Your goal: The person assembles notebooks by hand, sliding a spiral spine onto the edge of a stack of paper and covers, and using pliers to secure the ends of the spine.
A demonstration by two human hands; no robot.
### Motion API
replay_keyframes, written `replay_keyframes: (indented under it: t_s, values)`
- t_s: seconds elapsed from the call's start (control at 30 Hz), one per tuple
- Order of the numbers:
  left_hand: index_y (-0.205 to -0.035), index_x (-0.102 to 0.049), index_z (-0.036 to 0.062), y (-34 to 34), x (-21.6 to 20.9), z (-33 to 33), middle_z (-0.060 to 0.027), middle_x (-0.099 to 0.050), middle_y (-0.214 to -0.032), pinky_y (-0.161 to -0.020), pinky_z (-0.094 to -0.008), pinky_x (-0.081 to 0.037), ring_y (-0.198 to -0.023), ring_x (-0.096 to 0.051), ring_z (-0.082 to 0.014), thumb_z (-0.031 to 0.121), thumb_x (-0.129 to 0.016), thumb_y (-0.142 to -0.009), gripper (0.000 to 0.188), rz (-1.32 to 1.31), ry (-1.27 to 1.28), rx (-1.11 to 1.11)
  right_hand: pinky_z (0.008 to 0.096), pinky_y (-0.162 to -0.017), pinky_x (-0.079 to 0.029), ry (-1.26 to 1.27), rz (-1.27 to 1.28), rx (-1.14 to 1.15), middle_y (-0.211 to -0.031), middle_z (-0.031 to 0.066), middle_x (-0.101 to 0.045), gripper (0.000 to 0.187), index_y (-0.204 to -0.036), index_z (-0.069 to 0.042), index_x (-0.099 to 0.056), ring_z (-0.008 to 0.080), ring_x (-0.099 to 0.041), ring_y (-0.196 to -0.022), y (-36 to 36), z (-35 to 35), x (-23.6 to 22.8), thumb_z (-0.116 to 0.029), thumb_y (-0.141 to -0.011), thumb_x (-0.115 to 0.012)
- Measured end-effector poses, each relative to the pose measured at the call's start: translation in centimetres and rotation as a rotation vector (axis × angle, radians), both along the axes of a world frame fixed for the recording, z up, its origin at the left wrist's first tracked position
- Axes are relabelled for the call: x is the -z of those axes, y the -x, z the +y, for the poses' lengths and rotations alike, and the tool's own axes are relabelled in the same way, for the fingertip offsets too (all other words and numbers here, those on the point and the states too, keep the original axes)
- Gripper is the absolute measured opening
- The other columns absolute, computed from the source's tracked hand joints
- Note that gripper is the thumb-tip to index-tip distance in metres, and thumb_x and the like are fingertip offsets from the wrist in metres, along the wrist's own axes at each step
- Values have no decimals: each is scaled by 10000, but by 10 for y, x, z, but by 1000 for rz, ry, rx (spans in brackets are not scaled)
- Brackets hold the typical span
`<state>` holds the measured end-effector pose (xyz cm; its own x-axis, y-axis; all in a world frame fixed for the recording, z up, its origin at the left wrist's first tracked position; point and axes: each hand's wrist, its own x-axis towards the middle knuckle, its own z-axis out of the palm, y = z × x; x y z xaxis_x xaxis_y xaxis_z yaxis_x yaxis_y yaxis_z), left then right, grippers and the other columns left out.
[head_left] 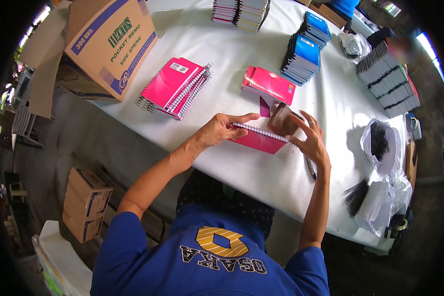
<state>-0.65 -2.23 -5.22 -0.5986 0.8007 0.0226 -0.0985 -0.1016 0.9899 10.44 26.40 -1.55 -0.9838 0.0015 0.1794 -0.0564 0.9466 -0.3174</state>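
At the table's near edge my left hand [221, 129] pinches the left end of a pink spiral notebook [258, 139], whose coil runs along its far edge. Over the notebook's right end, my right hand [310, 138] curls its fingers around a brown block [283, 120], blurred, with its thumb close to the coil. Just beyond lie several pink notebooks [270, 85] and a small purple piece [265, 107]. Left of my hands is a pile of pink notebooks [173, 88] with coils sticking out. A dark pen-like thing [310, 168] rests beside my right wrist.
A large open carton [101, 47] stands at the table's left corner. Blue notebooks [303, 52] and other stacks [240, 14] are farther back. At right are a tall notebook stack [388, 81], plastic bags [379, 148] and black coils [356, 197]. Other people are across the table.
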Motion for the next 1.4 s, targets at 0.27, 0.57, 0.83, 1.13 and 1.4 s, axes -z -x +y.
replay_keyframes:
  t_s: [0.27, 0.57, 0.83, 1.13, 1.4]
  values:
    - [-1353, -559, 70, -20, -32, 12, -41, -635, -1301, -881, -243, -510, -1101, -616, -116, 299, -648, -928, 491, 274, 141, -53, 536, -1026, -315, -375, 134, 506, -1349, 180, -443, 504, -1388, -57, -458, 365, -403, -1260, -107, 3, 63, -226, -935, -603]
    - [-1313, -595, 159, -52, -51, 34, -71, -700, -1110, -660, -351, -580, -1005, -685, -271, 263, -695, -877, 459, 1295, 313, -520, 392, -715, -459, -407, 59, 547, -986, 152, -588, 333, -1234, -52, -574, 290, -600, -841, -95, -19, 36, -179, -927, -607]
    - [-1304, -604, 165, -61, -48, 30, -83, -705, -1090, -637, -338, -572, -967, -698, -275, 276, -697, -870, 458, 1349, 375, -551, 394, -715, -502, 413, 281, 106, -1021, 131, -574, 374, -1203, -66, -621, 290, -611, -836, -81, -115, -29, -175, -859, -718]
    - [-1334, -580, 173, -61, -52, 20, -96, -709, -1053, -625, -351, -563, -976, -692, -291, 273, -690, -871, 487, 1319, 392, -553, 392, -703, -505, 351, 288, 86, -1009, 134, -577, 359, -1190, -54, -621, 285, -617, -808, -73, -120, -36, -164, -861, -713]
    - [-1337, -577, 171, -57, -51, 14, -115, -706, -1055, -632, -362, -567, -970, -691, -305, 263, -698, -857, 503, 1294, 371, -541, 385, -647, -508, 405, 301, 28, -994, 139, -587, 354, -1181, -35, -620, 287, -625, -778, -66, -123, -35, -146, -858, -715]
